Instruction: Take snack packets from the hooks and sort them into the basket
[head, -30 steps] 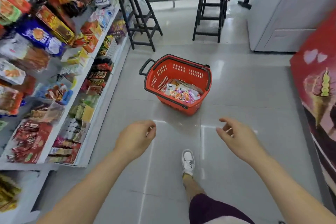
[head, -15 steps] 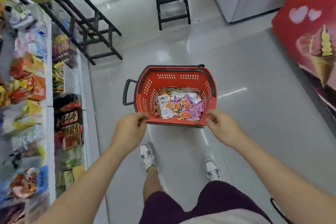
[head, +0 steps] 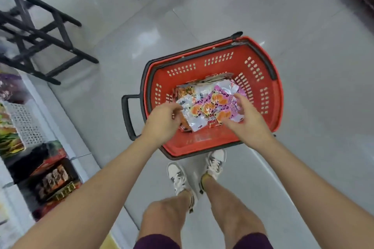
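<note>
Basket (head: 261,66): on the floor (head: 307,18).
Snack packets (head: 210,105): piled inside the basket, on its bottom.
Left hand (head: 162,121): over the basket's near-left rim, at the packets' left edge.
Right hand (head: 248,121): inside the basket, on the packets' right side.
Shoes (head: 178,176): just before the basket's near rim.
Shelves (head: 50,178): well left of the basket.
Stool (head: 40,32): behind the basket, to its left.

Arms extended down; left hand (head: 164,120) curled (grip unclear), right hand (head: 248,121) spread.
</note>
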A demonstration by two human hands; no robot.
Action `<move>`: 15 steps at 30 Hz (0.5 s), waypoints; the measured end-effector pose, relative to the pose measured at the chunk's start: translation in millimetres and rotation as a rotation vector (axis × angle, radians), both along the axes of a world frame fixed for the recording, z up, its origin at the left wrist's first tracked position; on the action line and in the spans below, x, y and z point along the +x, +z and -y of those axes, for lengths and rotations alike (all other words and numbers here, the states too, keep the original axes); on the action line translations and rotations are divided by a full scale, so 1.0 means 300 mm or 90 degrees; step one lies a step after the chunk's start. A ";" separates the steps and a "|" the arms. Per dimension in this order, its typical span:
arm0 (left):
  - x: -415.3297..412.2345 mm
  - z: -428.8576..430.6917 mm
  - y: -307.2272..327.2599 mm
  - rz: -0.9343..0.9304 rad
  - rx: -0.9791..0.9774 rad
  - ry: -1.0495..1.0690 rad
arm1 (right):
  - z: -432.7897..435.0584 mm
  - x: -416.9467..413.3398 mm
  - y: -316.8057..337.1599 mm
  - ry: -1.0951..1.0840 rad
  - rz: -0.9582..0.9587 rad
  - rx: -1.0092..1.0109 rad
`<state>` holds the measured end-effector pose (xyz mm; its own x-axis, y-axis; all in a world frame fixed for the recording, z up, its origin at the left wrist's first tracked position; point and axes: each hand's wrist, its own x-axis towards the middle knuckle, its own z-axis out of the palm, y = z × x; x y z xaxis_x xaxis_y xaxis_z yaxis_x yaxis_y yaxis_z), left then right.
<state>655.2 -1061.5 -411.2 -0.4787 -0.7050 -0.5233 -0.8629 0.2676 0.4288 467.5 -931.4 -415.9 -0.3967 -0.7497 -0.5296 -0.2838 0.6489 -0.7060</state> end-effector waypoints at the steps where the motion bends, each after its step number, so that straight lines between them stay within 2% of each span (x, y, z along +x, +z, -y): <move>1: -0.019 0.037 -0.093 0.005 -0.001 -0.014 | 0.033 -0.003 -0.080 0.005 -0.002 0.001; 8: -0.190 0.181 -0.784 0.079 0.045 -0.149 | 0.231 -0.062 -0.706 0.071 -0.083 0.094; 12: -0.276 0.120 -1.104 0.135 0.092 -0.169 | 0.279 -0.078 -1.012 0.129 -0.106 0.148; 15: -0.337 0.072 -1.235 0.140 0.085 -0.109 | 0.291 -0.113 -1.157 0.168 -0.159 0.217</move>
<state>554.1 -1083.0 -781.7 -0.4497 -0.5416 -0.7102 -0.8861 0.3708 0.2783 433.5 -1018.8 -763.1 -0.3620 -0.6429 -0.6750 -0.6030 0.7137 -0.3564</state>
